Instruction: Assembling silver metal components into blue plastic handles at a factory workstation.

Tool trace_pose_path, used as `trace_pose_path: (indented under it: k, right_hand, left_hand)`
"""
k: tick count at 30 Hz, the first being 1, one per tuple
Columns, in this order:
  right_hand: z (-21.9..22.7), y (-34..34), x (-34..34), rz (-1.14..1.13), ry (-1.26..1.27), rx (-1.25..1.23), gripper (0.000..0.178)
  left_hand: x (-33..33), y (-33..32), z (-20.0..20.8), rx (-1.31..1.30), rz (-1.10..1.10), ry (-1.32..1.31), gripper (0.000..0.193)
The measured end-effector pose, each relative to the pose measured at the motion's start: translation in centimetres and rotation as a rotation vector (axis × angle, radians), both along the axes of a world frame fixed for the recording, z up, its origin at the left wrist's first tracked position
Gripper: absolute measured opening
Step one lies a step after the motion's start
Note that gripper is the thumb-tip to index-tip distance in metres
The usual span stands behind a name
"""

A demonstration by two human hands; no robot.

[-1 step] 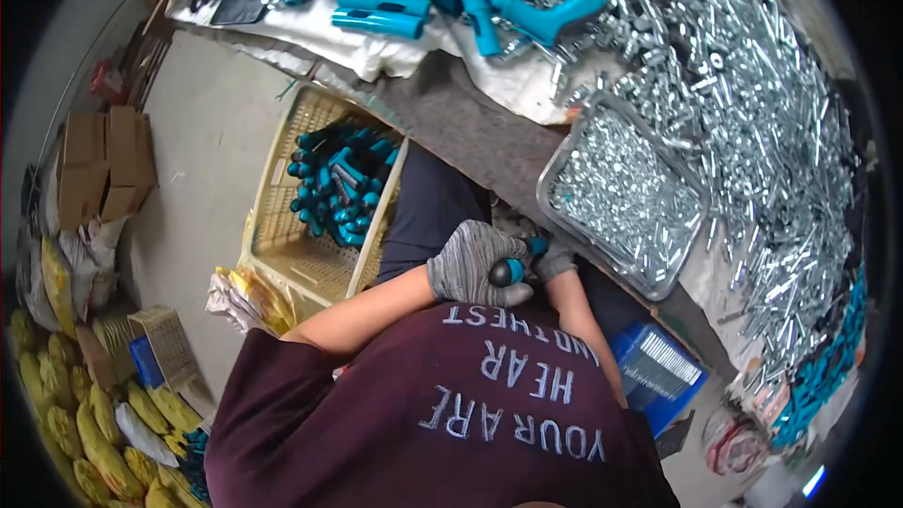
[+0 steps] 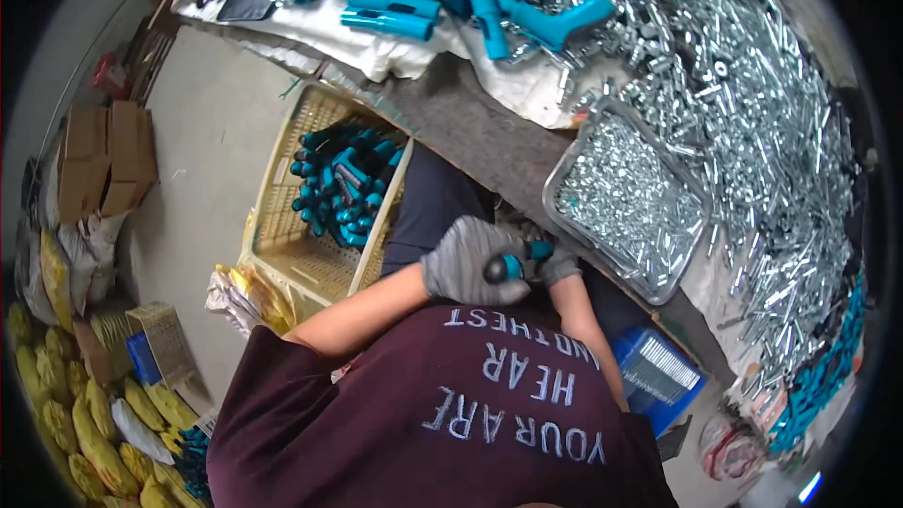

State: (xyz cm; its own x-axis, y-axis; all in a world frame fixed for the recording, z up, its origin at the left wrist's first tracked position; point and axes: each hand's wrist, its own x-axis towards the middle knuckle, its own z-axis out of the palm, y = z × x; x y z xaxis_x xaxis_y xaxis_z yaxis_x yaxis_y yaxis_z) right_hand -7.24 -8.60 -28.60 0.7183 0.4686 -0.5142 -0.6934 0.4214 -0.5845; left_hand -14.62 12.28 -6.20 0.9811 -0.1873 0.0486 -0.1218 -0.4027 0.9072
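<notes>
Close in front of my dark red shirt, my left hand (image 2: 470, 259) in a grey knit glove is closed around a teal-and-black handle (image 2: 508, 268). Its rounded black end sticks out from the fist towards me. My right hand (image 2: 559, 266), gloved as well, is drawn up beside the left one with its fingers curled and partly hidden. Between the two hands shows a small teal piece (image 2: 539, 249); whether it belongs to the same handle I cannot tell. What the right fingers grip is hidden.
Left of my leg stands a cream plastic crate (image 2: 273, 216) with many teal-and-black handles. On the bench ahead lie teal plastic bodies (image 2: 390, 14), a clear tray (image 2: 548, 190) of small metal parts and a heap of metal pins (image 2: 752, 122). A blue box (image 2: 663, 376) sits to my right.
The handle in my left hand has turned slightly, and more of its teal part shows. The teal piece between the hands shows more. The whole view has shifted a little.
</notes>
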Motion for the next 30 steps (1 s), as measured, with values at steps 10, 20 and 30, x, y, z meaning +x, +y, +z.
trace_pose_path:
  k: [10, 20, 30]
  right_hand:
    - [4.9, -1.8, -1.9, 0.381, 0.035, 0.191, 0.043]
    - [22.1, -6.1, -1.6, 0.776, -0.521, -0.429, 0.038]
    - [27.9, -23.1, 14.7, -0.282, -0.586, -1.744, 0.044]
  left_hand:
    - [-7.3, 20.1, 9.4, 0.047, 0.452, -0.041, 0.043]
    - [-9.2, 28.5, -24.0, 0.528, 0.48, 0.158, 0.038]
    - [0.7, 17.8, -10.6, 0.631, -0.336, 0.118, 0.02]
